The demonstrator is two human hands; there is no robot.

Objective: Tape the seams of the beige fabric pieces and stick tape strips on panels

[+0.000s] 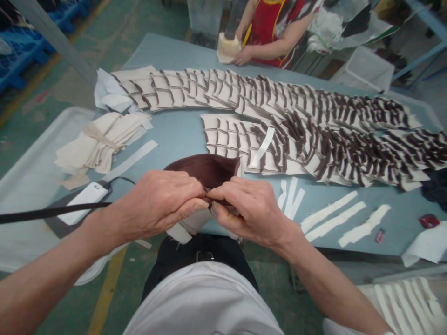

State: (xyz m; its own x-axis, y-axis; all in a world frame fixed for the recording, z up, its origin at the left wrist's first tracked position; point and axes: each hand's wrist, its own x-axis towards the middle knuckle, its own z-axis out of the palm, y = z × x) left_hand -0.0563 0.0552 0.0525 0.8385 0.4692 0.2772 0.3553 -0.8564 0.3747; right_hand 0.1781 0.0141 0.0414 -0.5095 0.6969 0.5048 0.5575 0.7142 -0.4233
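Both hands meet at the table's near edge over a dark brown and off-white fabric piece (202, 167). My left hand (162, 200) pinches its near edge with thumb and forefinger. Right beside it, my right hand (249, 207) grips the same edge, fingertips almost touching the left ones. The brown side faces up behind the hands, and a pale part hangs below them. Just beyond lies a long overlapping row of cream pieces with brown edging (226, 135), with a white strip (263, 146) resting on it.
A second row of edged pieces (171, 90) runs farther back. Left are a tied cream bundle (101, 139) and a white phone-like device (84, 202) with a cable. Pale strips (333, 211) and a small pink item (380, 235) lie right. Across the table a person (272, 37) holds a pale piece.
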